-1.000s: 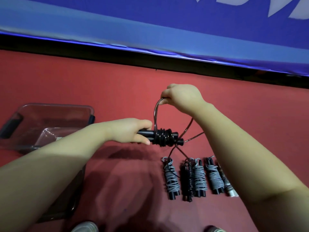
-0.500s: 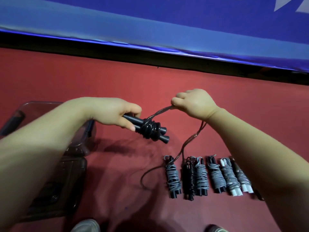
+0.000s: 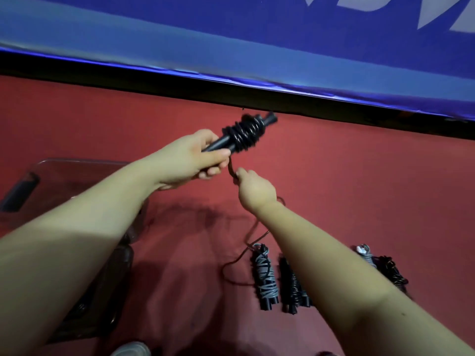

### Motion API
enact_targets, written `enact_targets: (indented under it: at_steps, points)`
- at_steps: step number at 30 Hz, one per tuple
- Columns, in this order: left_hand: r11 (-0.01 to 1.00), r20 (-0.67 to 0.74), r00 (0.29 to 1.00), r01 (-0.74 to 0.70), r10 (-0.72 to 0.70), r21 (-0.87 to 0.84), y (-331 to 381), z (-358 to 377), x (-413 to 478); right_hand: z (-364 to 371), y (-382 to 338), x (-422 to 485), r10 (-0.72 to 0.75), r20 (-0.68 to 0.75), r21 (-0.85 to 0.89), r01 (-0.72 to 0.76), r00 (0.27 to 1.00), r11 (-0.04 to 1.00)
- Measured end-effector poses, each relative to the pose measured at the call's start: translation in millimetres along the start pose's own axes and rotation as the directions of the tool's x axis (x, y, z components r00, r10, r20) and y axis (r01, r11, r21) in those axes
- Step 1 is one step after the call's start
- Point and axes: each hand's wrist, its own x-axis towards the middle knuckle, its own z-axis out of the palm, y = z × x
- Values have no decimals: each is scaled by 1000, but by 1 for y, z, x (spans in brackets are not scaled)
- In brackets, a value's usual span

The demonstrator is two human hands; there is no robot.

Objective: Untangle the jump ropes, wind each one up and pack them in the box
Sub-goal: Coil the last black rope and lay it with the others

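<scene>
Nearest, on red floor (image 3: 334,176): wound jump-rope bundles in row — grey-corded one (image 3: 266,277), black one (image 3: 293,286) just right of it, others partly hidden by right forearm. Clear plastic box (image 3: 77,168) at left. Right hand (image 3: 253,187) pinches loose dark cord (image 3: 231,170). Farther — left hand (image 3: 191,160) closed round black jump-rope handles with wound cord (image 3: 244,133), tilted up toward far right.

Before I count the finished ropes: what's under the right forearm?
Beside the right forearm lie wound bundles: a grey rope, a black rope. Any bundles beneath it are covered.
</scene>
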Motion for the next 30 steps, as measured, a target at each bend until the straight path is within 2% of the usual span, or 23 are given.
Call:
enact_targets:
  at_steps: [2, 4, 6, 8, 11, 15, 17, 19, 25, 30]
  points:
    - [985, -23, 999, 35, -39, -172, -2, -3, 6, 13, 5, -1, 89, 64, 111, -96, 994, 989]
    - [991, -76, 995, 57, -66, -124, -8, -6, 9, 25, 11, -4, 103, 60, 203, -113, 993, 973]
    - [996, -212, 974, 69, -78, -50, -18, -10, 14, 29, 9, -12, 35, 17, 218, -37, 999, 975]
    - [992, -349, 930, 86, -113, -93, -28, -16, 20, 28, 5, -18, -103, -68, 114, 110, 992, 987]
    - [992, -503, 858, 124, -108, 0, -46, -22, 28, 18, -7, -26, -288, -114, -96, 278, 951, 956]
    - [973, -653, 742, 227, -149, 36, -66, -28, 35, 11, -28, -26, -411, -100, -283, 371, 906, 885]
    - [947, -653, 733, 313, -191, 74, -72, -32, 35, 3, -35, -26, -439, -155, -333, 372, 885, 867]
    - [929, -619, 757, 353, -212, 114, -76, -33, 32, -11, -39, -25, -461, -208, -368, 368, 862, 854]
    - [932, -467, 853, 334, -235, 140, -76, -24, 24, -48, -35, -11, -582, -298, -498, 397, 757, 771]
    - [918, -339, 920, 294, -196, 268, -73, -15, 18, -68, -24, 3, -612, -301, -483, 436, 732, 759]
